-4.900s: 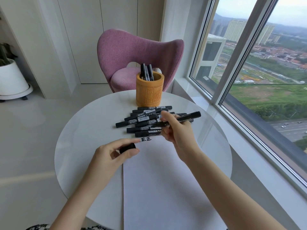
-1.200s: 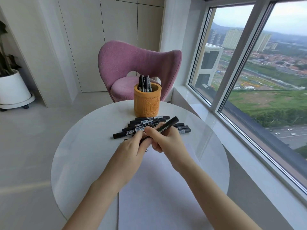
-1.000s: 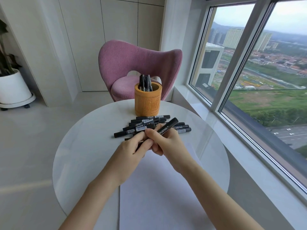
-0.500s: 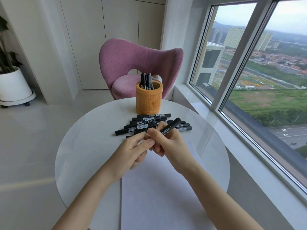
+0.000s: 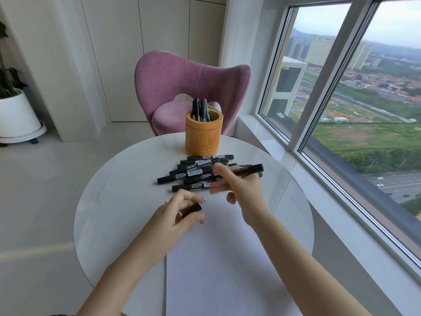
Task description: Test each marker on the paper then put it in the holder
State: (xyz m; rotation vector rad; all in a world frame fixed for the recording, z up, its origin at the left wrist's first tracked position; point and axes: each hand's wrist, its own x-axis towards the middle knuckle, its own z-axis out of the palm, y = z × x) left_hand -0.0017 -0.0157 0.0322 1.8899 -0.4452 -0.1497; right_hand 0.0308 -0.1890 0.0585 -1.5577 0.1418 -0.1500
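- Right hand (image 5: 246, 192): raised over the far end of the paper (image 5: 227, 258), just in front of the pile (image 5: 193, 173). It is motion-blurred.
- The right hand holds one black marker (image 5: 250, 169) between thumb and fingers, with the index finger stretched forward along it. The exact lie of the other fingers cannot be made out through the blur.
- Marker: roughly level, with its free end pointing right toward the window (image 5: 364, 99). The end at the hand is hidden, so the nib cannot be seen.
- Left hand (image 5: 175, 220): over the paper's far left corner, apart from the right hand. Its fingers curl in and pinch a short black cap (image 5: 192, 209) against the thumb.
- Paper: a white sheet lying flat on the table (image 5: 118, 201), running from the near edge to just short of the pile. There are small dark marks (image 5: 203, 199) at its far edge, too small to read.
- Pile: black labelled markers lying crosswise and overlapping on the table, between the paper and the holder (image 5: 203, 137).
- Holder: an orange-tan carved cylinder standing upright at the far side of the table, just beyond the pile. Several upright markers (image 5: 200, 109) stand in it, leaning toward its left side.
- Table: round, white and glossy.
- Surroundings: a pink chair (image 5: 182, 80) behind the table and a white pot (image 5: 16, 112) on the floor at far left.
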